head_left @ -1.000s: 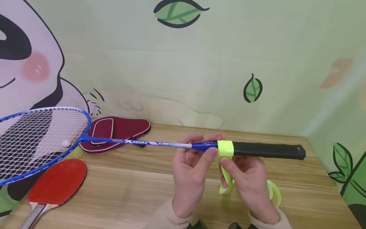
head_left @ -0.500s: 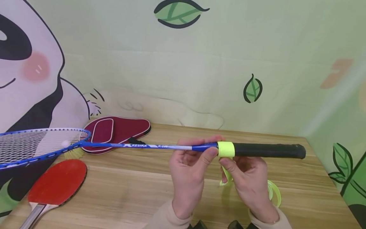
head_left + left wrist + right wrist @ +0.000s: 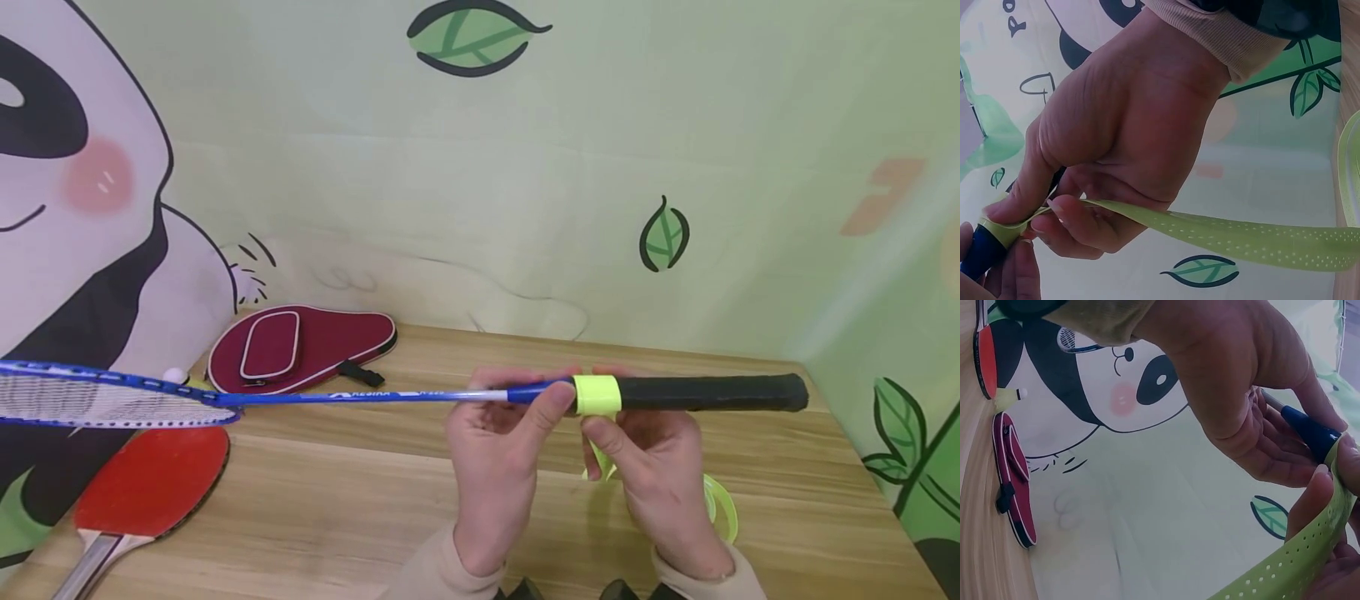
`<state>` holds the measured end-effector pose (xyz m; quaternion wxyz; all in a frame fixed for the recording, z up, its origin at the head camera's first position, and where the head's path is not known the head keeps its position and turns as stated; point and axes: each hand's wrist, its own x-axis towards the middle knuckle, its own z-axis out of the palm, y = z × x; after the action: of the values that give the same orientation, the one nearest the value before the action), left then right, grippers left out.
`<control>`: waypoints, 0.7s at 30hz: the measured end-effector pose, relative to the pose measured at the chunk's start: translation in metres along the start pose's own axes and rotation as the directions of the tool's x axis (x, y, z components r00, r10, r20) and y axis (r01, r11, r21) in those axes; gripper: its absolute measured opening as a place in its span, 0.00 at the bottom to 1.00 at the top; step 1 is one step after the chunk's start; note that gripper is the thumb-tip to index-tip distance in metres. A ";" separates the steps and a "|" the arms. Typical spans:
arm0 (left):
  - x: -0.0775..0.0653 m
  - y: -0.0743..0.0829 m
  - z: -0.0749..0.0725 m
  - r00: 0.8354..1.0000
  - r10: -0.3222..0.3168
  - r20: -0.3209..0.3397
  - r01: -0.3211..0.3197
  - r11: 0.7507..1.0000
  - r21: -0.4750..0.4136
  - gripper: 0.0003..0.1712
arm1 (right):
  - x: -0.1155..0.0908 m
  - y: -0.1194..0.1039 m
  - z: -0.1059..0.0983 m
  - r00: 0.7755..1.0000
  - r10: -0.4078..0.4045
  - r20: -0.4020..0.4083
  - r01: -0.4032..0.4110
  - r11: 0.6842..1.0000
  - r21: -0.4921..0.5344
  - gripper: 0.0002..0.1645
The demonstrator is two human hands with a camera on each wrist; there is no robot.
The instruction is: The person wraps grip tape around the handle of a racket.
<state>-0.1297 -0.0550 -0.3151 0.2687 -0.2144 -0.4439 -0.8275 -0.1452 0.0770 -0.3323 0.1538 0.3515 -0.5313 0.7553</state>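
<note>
A blue and white badminton racket point(image 3: 315, 400) is held level above the table, its head at the left. My left hand point(image 3: 491, 471) holds it at the blue cone point(image 3: 528, 391), thumb in front, fingertips behind. Neon yellow overgrip tape point(image 3: 597, 394) is wrapped round the top of the black handle point(image 3: 712, 393), beside the cone. Just below this wrap, my right hand point(image 3: 660, 479) pinches the tape between thumb and fingers. In the left wrist view, the loose perforated tape point(image 3: 1241, 244) runs away from that hand. The right wrist view shows my left hand point(image 3: 1241, 394) at the cone.
A red table tennis bat point(image 3: 157, 483) lies at the left of the wooden table point(image 3: 337, 508). Behind are a maroon bat case point(image 3: 337, 337) and a shuttlecock point(image 3: 177, 377), partly hidden by the racket. A loop of yellow tape point(image 3: 723, 508) lies beside my right wrist.
The racket has rolled about its shaft, turning its head from showing the strings broadly to nearly edge-on and lower. Both hands keep their places at the cone and tape.
</note>
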 end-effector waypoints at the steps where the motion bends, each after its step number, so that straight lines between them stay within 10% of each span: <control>1: 0.000 0.000 0.000 1.000 -0.006 -0.004 0.006 1.000 0.003 0.15 | 0.000 0.000 0.000 1.000 -0.001 0.005 0.001 1.000 0.011 0.26; 10: -0.001 0.001 0.003 0.996 -0.089 -0.003 0.089 0.995 -0.037 0.14 | 0.001 -0.003 0.001 1.000 0.003 0.012 -0.003 1.000 -0.004 0.21; 16: -0.001 0.000 0.004 0.991 -0.033 0.129 0.061 0.974 -0.217 0.25 | 0.000 -0.007 0.002 0.999 0.047 -0.008 -0.048 0.998 -0.041 0.13; 21: 0.000 0.001 0.003 0.993 -0.004 0.119 0.023 0.987 -0.161 0.21 | 0.000 -0.010 0.002 0.995 0.102 -0.005 -0.101 0.988 -0.118 0.11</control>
<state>-0.1288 -0.0534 -0.3130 0.2179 -0.2811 -0.3917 -0.8486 -0.1380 0.0786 -0.3252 0.1355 0.3146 -0.5921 0.7294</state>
